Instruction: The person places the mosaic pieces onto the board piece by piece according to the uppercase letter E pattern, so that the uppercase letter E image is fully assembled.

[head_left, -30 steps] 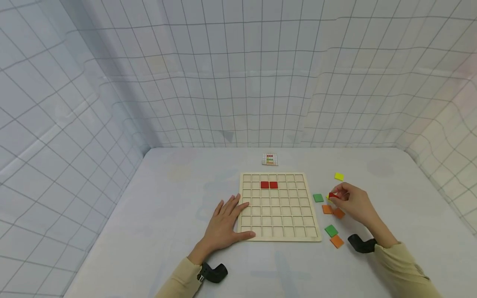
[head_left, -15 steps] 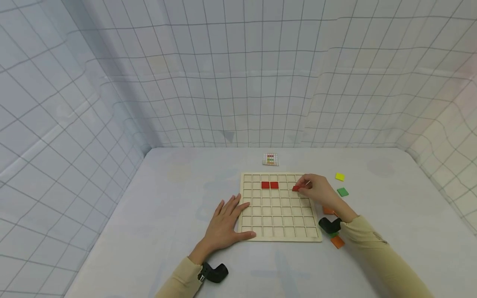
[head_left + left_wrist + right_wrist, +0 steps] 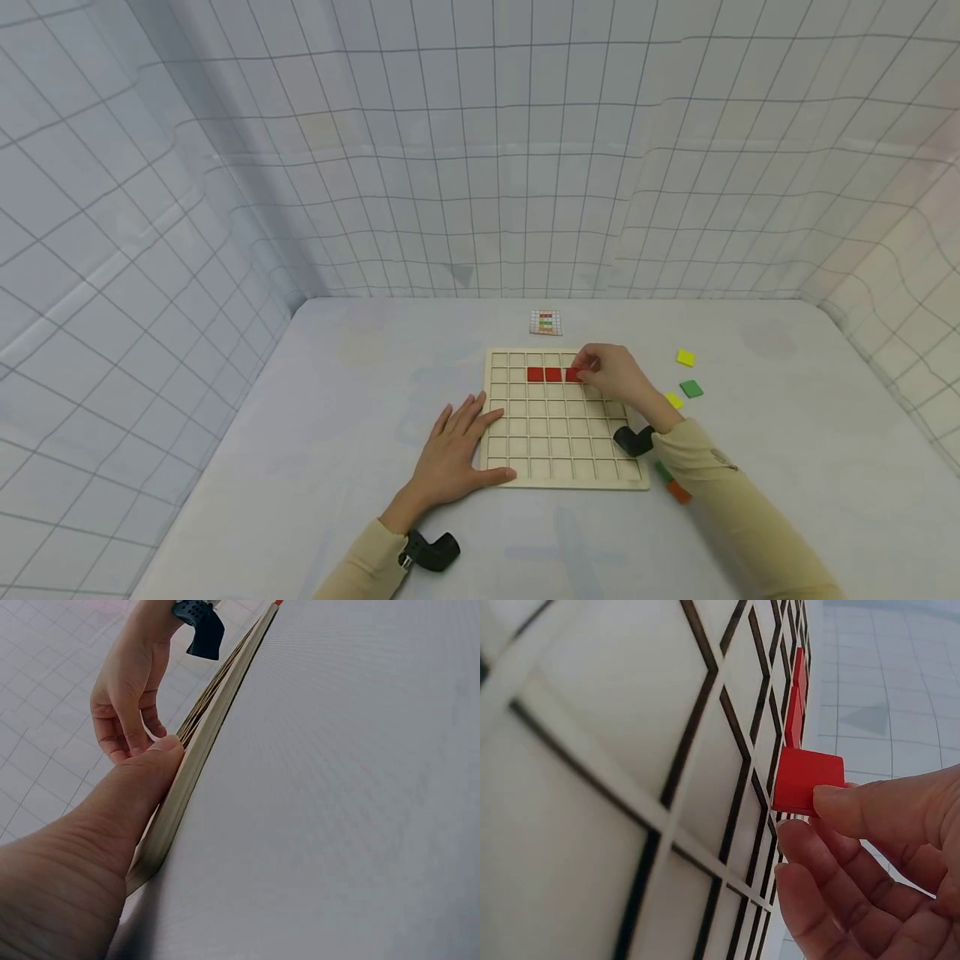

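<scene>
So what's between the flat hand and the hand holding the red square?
In the head view, only empty cells of the wooden grid board lie between the left hand and the right hand pinching the red tile.

A white cloth printed with a dark grid (image 3: 480, 167) is hanging as a backdrop behind the table and is wrapping round on both sides, its lines bending where the fabric is sagging and creasing. A pale grey-white tabletop (image 3: 315, 433) is filling the lower part of the head view, meeting the cloth along a straight back edge and at two corners. Soft, even light is falling over everything, casting only faint shadows. The right side of the cloth is taking on a slightly warm, pinkish tint.
</scene>
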`<state>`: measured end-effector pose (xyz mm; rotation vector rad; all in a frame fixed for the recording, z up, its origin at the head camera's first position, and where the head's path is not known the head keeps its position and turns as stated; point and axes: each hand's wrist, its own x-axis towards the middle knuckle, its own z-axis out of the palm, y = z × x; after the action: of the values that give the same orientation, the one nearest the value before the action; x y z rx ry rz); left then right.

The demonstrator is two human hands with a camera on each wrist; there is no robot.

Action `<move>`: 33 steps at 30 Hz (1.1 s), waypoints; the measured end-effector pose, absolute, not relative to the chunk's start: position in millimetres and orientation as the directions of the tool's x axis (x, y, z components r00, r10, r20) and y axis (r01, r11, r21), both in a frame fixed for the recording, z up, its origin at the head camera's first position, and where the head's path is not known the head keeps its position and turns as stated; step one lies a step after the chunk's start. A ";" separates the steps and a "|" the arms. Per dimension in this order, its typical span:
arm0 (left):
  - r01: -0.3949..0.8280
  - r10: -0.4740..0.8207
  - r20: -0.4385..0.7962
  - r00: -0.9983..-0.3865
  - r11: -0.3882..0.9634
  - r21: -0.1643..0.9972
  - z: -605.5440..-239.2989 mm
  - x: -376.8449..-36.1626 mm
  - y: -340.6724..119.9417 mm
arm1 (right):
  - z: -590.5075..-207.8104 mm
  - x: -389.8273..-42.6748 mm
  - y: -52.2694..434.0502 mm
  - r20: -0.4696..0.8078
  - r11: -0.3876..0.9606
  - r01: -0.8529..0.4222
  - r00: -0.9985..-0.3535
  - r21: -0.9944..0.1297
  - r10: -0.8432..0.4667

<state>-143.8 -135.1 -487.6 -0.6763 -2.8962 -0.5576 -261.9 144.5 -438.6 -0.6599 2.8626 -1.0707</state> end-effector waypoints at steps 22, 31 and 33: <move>0.454 0.408 0.200 -0.891 0.819 0.352 -488.9 -143.7 -136.4 | -442.1 -261.4 149.2 0.100 0.713 -0.437 -0.881 -0.548 -0.463; 0.471 0.415 0.227 -0.881 0.810 0.349 -492.2 -145.2 -137.0 | -443.5 -260.1 150.2 0.115 0.723 -0.451 -0.878 -0.523 -0.464; 0.469 0.414 0.223 -0.882 0.811 0.351 -492.4 -145.4 -137.1 | -443.3 -260.0 150.3 0.116 0.725 -0.453 -0.878 -0.518 -0.465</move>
<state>-145.4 -137.1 -492.4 -0.7011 -2.8592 -0.6070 -260.0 150.3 -443.3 -0.7710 2.8971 -0.8614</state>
